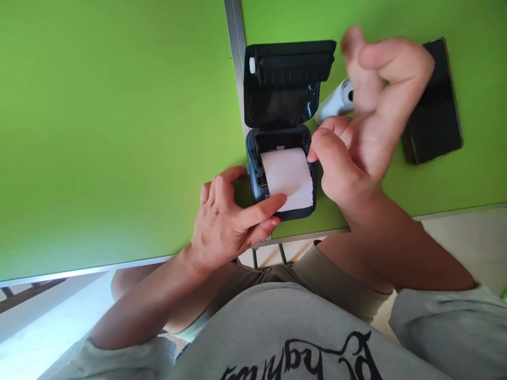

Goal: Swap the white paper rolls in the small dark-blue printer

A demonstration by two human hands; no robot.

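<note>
A small dark receipt printer (pixel 282 215) lies on the green table with its lid (pixel 283 103) swung up and back. Inside the bay sits a white paper roll (pixel 287 171), its torn loose end reaching toward the front edge. My left hand (pixel 225 216) grips the printer's left and front sides, one finger lying across the paper. At the printer's right edge, my right hand (pixel 368 121) has its thumb and a bent finger close to the roll. Its other fingers stretch upward, partly blurred. Nothing shows in that hand; whether it touches the roll is unclear.
Behind my right hand lies a white cylinder, apparently another paper roll (pixel 335 103), partly hidden. Farther right is a dark phone-like device (pixel 435 105). A grey metal seam (pixel 234 31) crosses the green table (pixel 119 116); its front edge runs close to my lap.
</note>
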